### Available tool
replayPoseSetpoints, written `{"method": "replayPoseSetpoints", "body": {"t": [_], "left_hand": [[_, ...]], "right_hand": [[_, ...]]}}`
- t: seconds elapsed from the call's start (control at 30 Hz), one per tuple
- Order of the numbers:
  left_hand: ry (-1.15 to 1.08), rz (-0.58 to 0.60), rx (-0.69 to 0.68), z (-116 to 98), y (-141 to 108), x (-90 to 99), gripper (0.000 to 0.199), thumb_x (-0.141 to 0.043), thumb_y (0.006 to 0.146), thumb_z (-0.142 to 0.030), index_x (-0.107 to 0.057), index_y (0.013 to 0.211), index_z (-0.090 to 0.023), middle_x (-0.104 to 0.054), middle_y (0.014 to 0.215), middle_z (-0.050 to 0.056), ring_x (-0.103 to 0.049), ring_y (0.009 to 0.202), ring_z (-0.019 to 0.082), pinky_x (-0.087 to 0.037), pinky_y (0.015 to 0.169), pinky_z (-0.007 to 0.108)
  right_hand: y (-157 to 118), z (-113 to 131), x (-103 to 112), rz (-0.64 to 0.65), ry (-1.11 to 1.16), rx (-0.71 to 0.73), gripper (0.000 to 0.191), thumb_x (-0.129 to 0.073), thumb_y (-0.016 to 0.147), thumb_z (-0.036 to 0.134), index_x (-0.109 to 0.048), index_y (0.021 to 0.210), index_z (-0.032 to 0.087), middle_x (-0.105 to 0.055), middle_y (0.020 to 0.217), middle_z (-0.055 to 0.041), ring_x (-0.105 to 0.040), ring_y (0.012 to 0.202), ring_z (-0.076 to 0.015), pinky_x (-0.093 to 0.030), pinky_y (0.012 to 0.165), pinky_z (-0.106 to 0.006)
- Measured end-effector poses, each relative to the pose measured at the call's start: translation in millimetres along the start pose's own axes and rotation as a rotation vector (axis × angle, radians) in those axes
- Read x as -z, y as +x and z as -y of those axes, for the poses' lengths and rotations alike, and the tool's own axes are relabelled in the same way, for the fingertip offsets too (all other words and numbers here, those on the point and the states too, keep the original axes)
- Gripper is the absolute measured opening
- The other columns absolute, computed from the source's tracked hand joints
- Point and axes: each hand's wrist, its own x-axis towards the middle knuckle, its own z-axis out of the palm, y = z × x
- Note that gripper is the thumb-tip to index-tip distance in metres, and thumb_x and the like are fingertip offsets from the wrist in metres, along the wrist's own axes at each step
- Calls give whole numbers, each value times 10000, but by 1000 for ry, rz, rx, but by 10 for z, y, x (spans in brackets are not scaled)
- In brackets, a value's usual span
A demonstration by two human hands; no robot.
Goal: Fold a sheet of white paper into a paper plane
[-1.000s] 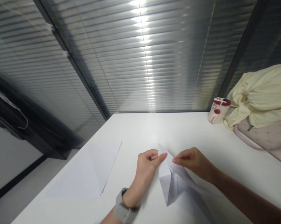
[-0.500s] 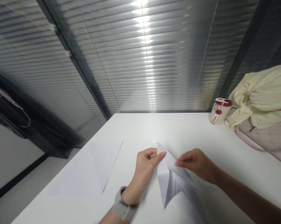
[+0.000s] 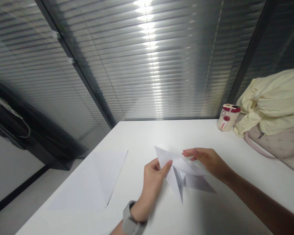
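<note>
A folded sheet of white paper [image 3: 177,164], with several pointed flaps, is held above the table in the middle of the view. My left hand [image 3: 154,176] grips its left part, thumb on top and fingers curled beneath. Printing shows faintly inside the folds. My right hand [image 3: 205,160] is at the upper right edge of the paper, fingers stretched out and holding nothing; whether the fingertips touch the paper I cannot tell. A grey watch [image 3: 132,218] is on my left wrist.
White paper sheets [image 3: 88,179] lie on the left of the white table [image 3: 147,133]. At the back right stands a cream and red cup [image 3: 228,118], beside a pale yellow cloth [image 3: 274,101] on a pinkish bag [image 3: 281,140]. Window blinds [image 3: 127,65] rise behind the table.
My right hand has let go of the paper's edge and its fingers have straightened. The paper has turned, its tip now pointing further left, with its lower flaps swung up and right.
</note>
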Motion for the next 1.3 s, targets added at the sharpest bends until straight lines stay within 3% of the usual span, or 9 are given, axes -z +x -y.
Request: {"method": "replayPoseSetpoints", "body": {"t": [0.07,0.2,0.4,0.57,0.73,0.87,1.03,1.13,1.3], "left_hand": [[6,-101,-31,3,17,14,295,-792,652,-353,-743,837,-128,-749,822,80,-649,696,208,-467,586,260],[1,-133,-51,31,46,37,324,-775,668,-388,-735,866,-134,-747,866,83,-646,716,211,-470,596,265],[29,-84,-73,87,23,18,361,-735,694,-474,-712,810,-133,-701,752,39,-581,655,171,-443,588,251],[19,-64,-86,92,2,32,361,-699,731,-504,-667,758,-146,-596,645,-12,-505,604,131,-404,576,231],[-26,-134,-81,97,-24,21,383,-698,734,-509,-580,624,-162,-488,568,-47,-457,564,110,-381,546,212],[-27,-153,-108,92,-90,-14,351,-700,738,-492,-609,654,-163,-516,573,-37,-460,555,114,-383,535,216],[-185,16,-154,-16,-148,1,554,-532,715,-715,-658,660,-178,-660,667,55,-596,698,226,-457,611,294],[-330,218,32,-104,-102,24,710,-363,742,-788,-686,668,-160,-692,719,106,-635,750,263,-467,634,317],[-167,696,300,-138,-86,-17,437,-659,760,-539,-718,932,-142,-694,848,91,-628,773,202,-444,708,273]], "right_hand": [[18,54,137,57,49,109,659,-377,851,696,-705,1070,168,-675,1154,-143,-611,1084,-287,-461,952,-440],[-14,124,238,151,-97,168,705,-734,631,615,-633,1194,204,-612,1261,-125,-528,1193,-324,-392,1033,-465],[-21,-52,37,4,-131,73,253,-716,741,363,-759,919,189,-742,989,-99,-677,952,-283,-525,878,-400],[19,-87,96,-123,15,-47,377,-793,621,440,-773,901,189,-749,955,-99,-690,907,-319,-561,805,-425],[30,-68,220,-104,76,-111,484,-774,614,504,-764,935,142,-759,773,-80,-693,696,-274,-561,596,-352],[54,-107,270,-132,-32,-93,410,-724,669,532,-760,732,128,-725,644,-58,-653,597,-243,-518,537,-324],[92,-174,370,-210,-7,-67,420,-711,689,553,-745,716,135,-731,697,-78,-654,656,-242,-524,616,-329],[89,-162,400,-46,50,-38,415,-721,683,552,-754,750,143,-733,714,-82,-649,661,-227,-519,633,-321],[80,-90,210,286,71,51,407,-676,746,546,-757,743,148,-676,704,-62,-612,678,-185,-473,620,-278]]}}
